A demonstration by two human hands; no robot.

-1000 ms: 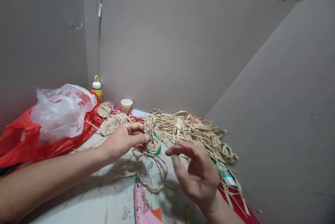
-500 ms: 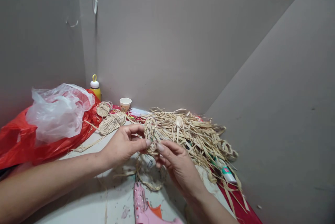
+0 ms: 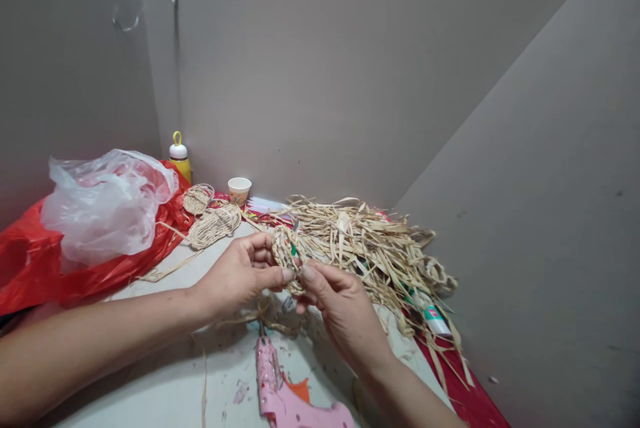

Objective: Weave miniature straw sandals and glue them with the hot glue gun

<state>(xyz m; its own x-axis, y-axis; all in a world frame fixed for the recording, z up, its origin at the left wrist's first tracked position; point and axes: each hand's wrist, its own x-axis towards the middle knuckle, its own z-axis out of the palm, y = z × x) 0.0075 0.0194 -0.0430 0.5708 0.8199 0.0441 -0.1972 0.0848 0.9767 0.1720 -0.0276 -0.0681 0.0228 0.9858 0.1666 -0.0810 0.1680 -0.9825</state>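
Note:
Between my two hands is a small oval piece of braided straw [image 3: 284,248], held up above the table and tilted on edge. My left hand [image 3: 243,275] grips its left side, thumb at the front and fingers curled behind. On the lower right edge, my right hand [image 3: 333,298] pinches the braid between thumb and fingers. Below them a pink glue gun [image 3: 280,385] with an orange trigger lies on the table, its nozzle pointing away from me. A loose length of straw braid [image 3: 280,328] lies by the nozzle, partly hidden by my hands.
A heap of dry straw strips [image 3: 360,241] spreads at the back right, with a white-and-green bottle [image 3: 436,321] beside it. Woven straw soles [image 3: 215,227], a paper cup [image 3: 239,192] and a yellow bottle [image 3: 181,158] stand or lie behind. Plastic bags [image 3: 107,208] fill the left.
The braided oval has turned slightly in my hands, and the loose braid's loop below has dropped flatter. Both hands keep their grip. The view has shifted a little downward.

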